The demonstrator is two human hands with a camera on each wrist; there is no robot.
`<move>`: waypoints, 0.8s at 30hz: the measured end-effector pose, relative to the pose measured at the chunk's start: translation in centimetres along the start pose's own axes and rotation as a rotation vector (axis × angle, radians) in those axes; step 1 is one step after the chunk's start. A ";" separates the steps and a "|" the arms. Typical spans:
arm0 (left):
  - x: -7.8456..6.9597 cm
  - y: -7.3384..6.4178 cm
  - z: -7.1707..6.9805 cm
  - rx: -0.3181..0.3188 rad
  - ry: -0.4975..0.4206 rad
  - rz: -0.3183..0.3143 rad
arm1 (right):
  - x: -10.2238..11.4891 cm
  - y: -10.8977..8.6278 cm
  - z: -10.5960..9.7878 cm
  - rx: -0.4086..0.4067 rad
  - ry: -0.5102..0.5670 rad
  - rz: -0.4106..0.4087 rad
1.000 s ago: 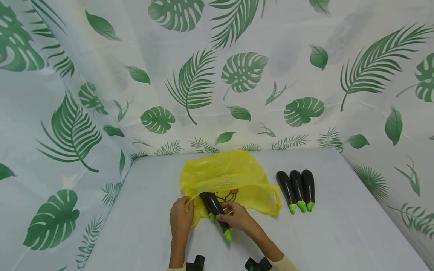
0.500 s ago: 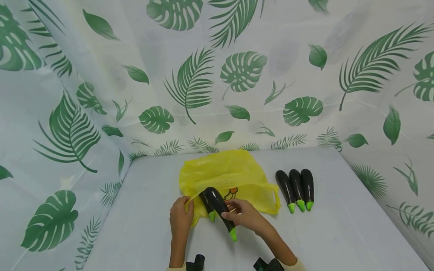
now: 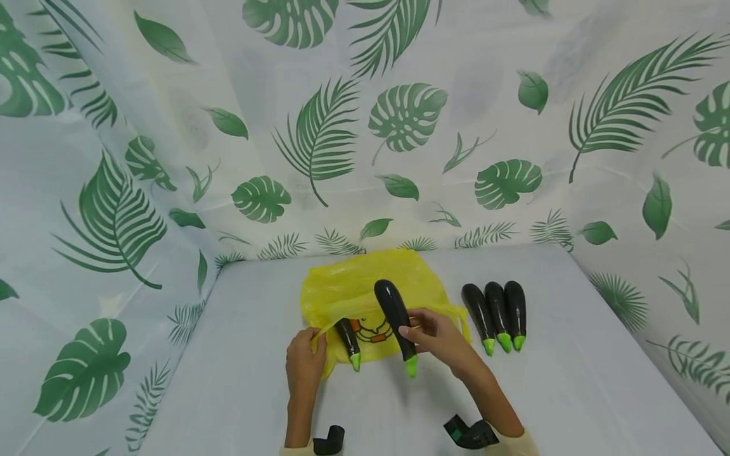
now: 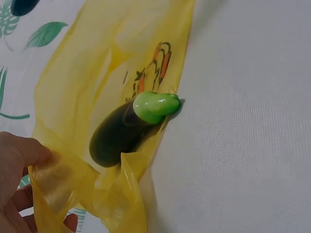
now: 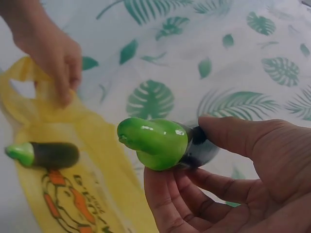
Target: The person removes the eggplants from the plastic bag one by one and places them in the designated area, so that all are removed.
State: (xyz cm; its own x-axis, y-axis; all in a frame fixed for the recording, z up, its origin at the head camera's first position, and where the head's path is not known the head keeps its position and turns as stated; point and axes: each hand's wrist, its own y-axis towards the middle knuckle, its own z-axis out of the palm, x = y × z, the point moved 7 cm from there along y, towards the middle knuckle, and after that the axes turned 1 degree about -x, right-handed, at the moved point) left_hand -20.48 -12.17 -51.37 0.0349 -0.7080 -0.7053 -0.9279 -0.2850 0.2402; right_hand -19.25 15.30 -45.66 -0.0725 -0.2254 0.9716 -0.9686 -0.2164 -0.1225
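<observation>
My right hand [image 3: 436, 335] pinches a dark eggplant with a green stem end [image 3: 395, 313] between thumb and fingers, raised over the front of the yellow plastic bag [image 3: 376, 278]. In the right wrist view its green cap [image 5: 155, 141] points toward the camera. My left hand [image 3: 306, 364] grips the left handle edge of the bag and lifts its mouth. A second eggplant [image 3: 348, 342] lies at that mouth, stem end toward me; the left wrist view shows this eggplant [image 4: 121, 131] resting on the bag's printed lower layer.
Three more eggplants [image 3: 496, 316] lie side by side to the right of the bag, green ends toward me. All rest on a white table [image 3: 245, 316], with a leaf-printed curtain [image 3: 410, 171] behind it and along both sides.
My right hand has drawn the eggplant out of the bag's mouth, up and to the right, uncovering more of the other eggplant. My left hand keeps its hold on the bag.
</observation>
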 end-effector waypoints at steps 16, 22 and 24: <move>0.1 -0.2 0.2 -0.013 -0.013 0.027 | -0.8 -2.7 -12.1 -0.407 -0.147 0.039; 0.2 -0.3 0.2 -0.008 -0.009 0.020 | -2.8 -3.3 -14.6 -0.492 -0.183 0.115; 0.2 -0.4 0.1 -0.012 -0.008 0.020 | -3.6 -3.6 -15.4 -0.522 -0.197 0.139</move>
State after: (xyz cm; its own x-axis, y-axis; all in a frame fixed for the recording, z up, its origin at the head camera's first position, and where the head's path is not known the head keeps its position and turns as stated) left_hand -20.15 -12.09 -51.69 0.0133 -0.7088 -0.7053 -0.9241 -0.2781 0.2621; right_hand -19.19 31.48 -45.60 -0.2099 -0.4018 0.8913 -0.9460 0.3137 -0.0813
